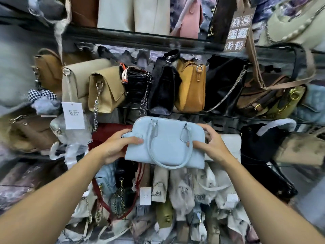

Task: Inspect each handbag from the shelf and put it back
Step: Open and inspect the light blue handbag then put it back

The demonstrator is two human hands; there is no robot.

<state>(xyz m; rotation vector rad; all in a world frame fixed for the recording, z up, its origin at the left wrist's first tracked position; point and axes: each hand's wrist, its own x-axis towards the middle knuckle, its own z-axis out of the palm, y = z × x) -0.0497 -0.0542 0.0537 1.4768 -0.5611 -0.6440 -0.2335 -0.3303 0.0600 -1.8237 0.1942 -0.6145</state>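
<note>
The pale blue handbag (163, 143) is held clear of the glass shelf (219, 114), just below its front edge, gripped at either end by the left hand (117, 147) and right hand (210, 147). On return, the hanging chain (143, 103) could be snagged by its loose handle (168, 162), and neighbouring bags dragged off.

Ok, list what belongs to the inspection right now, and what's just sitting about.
In hand: light blue handbag, gripped at its ends by the left hand and right hand.
Sitting about: mustard bag, tan flap bag, black quilted bag, white price tag.
</note>
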